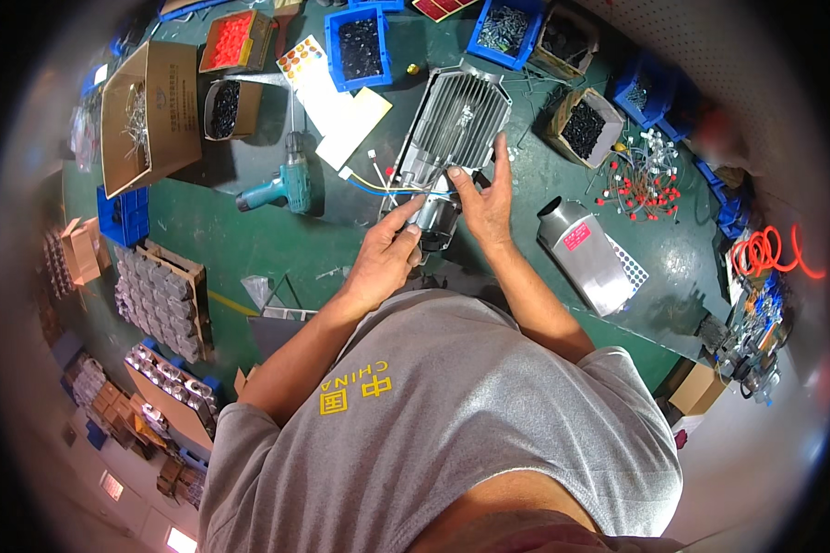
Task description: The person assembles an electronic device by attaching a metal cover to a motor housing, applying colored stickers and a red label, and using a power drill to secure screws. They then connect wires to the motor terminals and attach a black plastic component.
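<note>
A grey finned metal housing (452,115) with a shiny cylindrical end (436,219) lies on the green bench before me. My left hand (385,260) holds the cylindrical end from the left, its index finger by the wires and its thumb lower down. On the other side, my right hand (489,210) grips the housing, thumb on top near the wires and index finger along the fins. Yellow and blue wires (378,189) cross the housing and run left to a white connector (345,172). The undersides of both hands' grips are hidden.
A teal power drill (290,180) lies left, near white sheets (355,129). Right of my hands rest a metal sleeve (588,263) and red-tipped wires (641,184). Blue bins (360,46) and cardboard boxes (171,111) of small parts line the far side. A red coiled hose (770,253) hangs far right.
</note>
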